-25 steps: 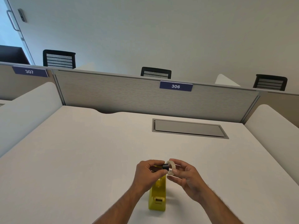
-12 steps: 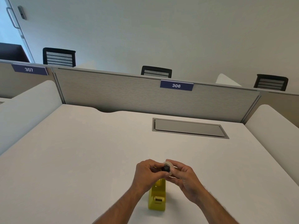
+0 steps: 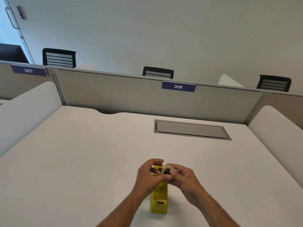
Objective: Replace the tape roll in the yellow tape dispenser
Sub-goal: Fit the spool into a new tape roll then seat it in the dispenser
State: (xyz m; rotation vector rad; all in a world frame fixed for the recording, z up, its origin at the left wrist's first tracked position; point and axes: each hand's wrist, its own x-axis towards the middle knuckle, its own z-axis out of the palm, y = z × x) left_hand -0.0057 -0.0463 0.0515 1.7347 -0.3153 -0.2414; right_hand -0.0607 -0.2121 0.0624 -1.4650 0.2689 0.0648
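Note:
The yellow tape dispenser [image 3: 159,202] stands on the white desk [image 3: 82,161] near its front edge, cutter end towards me. Just above its far end, a pale tape roll [image 3: 169,167] with a black core [image 3: 167,172] seated in its hole is held between both hands. My right hand [image 3: 186,182] grips the roll from the right with thumb and fingers. My left hand [image 3: 147,177] curls in from the left, its thumb pressed against the roll's lower edge. The hands hide the dispenser's middle and its roll cradle.
A grey cable hatch [image 3: 190,130] is set flush into the desk at the back right. A grey partition [image 3: 147,99] with a "306" label [image 3: 178,86] closes off the far edge. White side panels flank the desk left and right, with chair backs beyond the partition.
The black core, which stuck out to the left of the roll in my left fingers, now sits inside the roll. Both hands have closed together and dropped slightly towards the dispenser.

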